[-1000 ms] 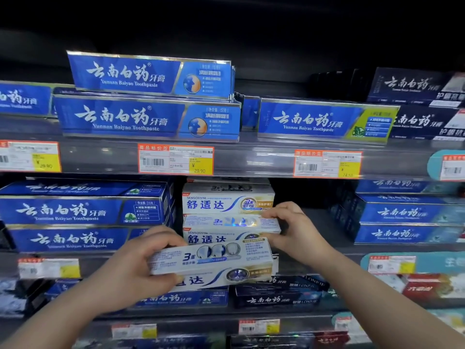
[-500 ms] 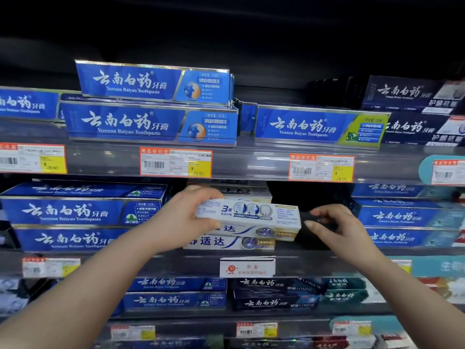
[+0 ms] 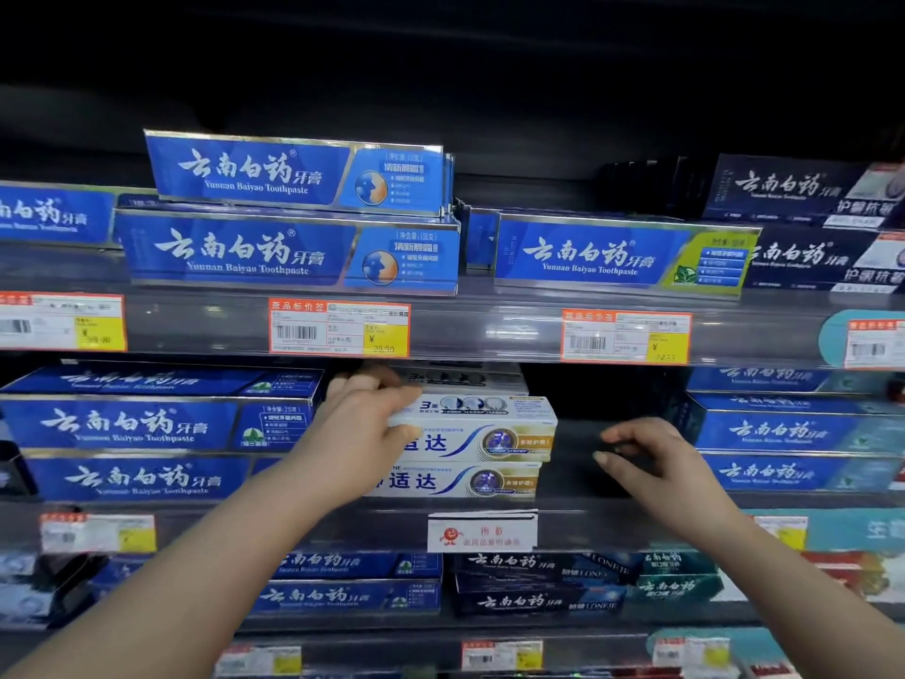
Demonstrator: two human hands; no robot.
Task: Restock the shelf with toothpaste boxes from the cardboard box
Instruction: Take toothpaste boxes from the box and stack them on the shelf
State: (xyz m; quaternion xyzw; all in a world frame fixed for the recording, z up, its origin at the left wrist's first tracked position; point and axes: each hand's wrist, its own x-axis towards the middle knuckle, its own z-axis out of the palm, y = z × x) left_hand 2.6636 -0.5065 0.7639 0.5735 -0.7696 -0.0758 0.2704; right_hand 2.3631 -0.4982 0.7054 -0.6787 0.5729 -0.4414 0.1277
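A white toothpaste box (image 3: 485, 426) lies on top of a stack of like white boxes (image 3: 460, 481) on the middle shelf (image 3: 563, 524). My left hand (image 3: 365, 423) grips its left end, thumb on the front face and fingers over the top. My right hand (image 3: 646, 455) hovers to the right of the stack in a dark gap, fingers slightly curled and apart, holding nothing. More white boxes sit behind the stack under the upper shelf. The cardboard box is not in view.
Blue toothpaste boxes (image 3: 147, 423) flank the stack on the left and others (image 3: 793, 428) on the right. The upper shelf (image 3: 489, 330) with price tags hangs close above. A small white sign (image 3: 482, 531) is clipped below the stack. Dark boxes (image 3: 538, 585) fill the lower shelf.
The white box has gone from in front of the shelf up onto the stack and settled level. My right hand let go of its right end and moved away to the right.
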